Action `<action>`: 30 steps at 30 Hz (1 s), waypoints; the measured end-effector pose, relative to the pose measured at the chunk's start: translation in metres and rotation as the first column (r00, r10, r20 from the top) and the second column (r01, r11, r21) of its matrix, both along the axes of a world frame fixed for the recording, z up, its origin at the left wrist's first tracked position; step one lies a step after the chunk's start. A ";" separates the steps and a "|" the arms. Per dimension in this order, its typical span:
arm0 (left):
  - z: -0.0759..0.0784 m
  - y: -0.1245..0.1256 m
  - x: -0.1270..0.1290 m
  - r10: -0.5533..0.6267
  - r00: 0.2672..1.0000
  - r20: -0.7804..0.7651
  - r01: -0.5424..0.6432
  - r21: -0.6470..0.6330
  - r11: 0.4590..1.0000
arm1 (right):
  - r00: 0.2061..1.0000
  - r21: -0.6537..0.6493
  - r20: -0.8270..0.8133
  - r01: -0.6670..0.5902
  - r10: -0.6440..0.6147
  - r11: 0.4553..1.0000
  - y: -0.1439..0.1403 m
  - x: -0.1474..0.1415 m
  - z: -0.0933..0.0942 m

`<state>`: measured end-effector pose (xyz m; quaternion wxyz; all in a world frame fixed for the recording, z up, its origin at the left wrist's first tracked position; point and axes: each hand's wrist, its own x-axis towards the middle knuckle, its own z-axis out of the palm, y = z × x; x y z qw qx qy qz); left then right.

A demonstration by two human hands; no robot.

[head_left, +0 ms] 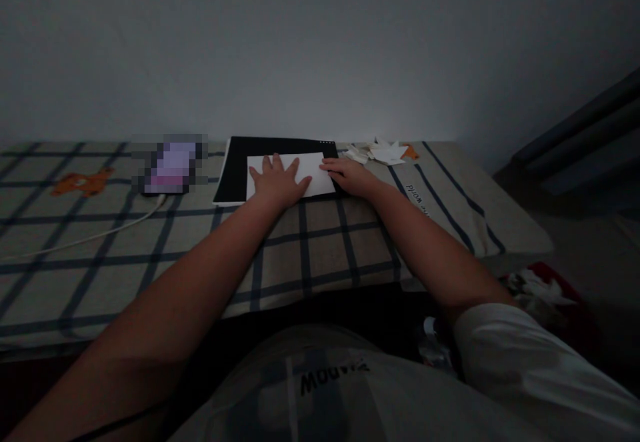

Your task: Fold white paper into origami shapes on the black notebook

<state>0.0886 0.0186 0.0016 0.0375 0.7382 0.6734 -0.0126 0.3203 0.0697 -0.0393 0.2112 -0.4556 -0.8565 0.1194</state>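
Observation:
A white sheet of paper (315, 168) lies on a black notebook or folder (235, 165) with light page edges. My left hand (278, 182) rests flat on the sheet, its fingers spread wide. At the sheet's right edge is my right hand (350, 175), its fingers stretched out to the left and lying on the paper. Neither hand grips anything that I can see. The notebook is partly hidden under the sheet and my hands.
A checked cloth (280, 255) covers the surface against the wall. On the left are a phone (173, 165) with a white cable (115, 229) and an orange cutout (83, 182). Paper scraps (385, 152) lie at right. Below stand a red bin (575, 302) and a bottle (434, 345).

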 end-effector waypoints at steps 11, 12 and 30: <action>0.004 0.003 0.016 -0.054 0.998 -0.019 0.054 0.046 0.997 | 0.996 -0.034 0.094 0.011 -0.008 0.999 -0.007 0.001 0.015; 0.003 0.003 0.016 -0.098 0.995 -0.027 0.100 0.070 0.993 | 0.996 -0.031 0.088 0.008 -0.005 0.999 -0.008 0.001 0.015; 0.011 0.022 0.039 -0.121 0.993 -0.010 0.121 -0.002 0.993 | 1.000 -0.005 0.018 -0.022 0.022 1.000 -0.006 0.003 0.012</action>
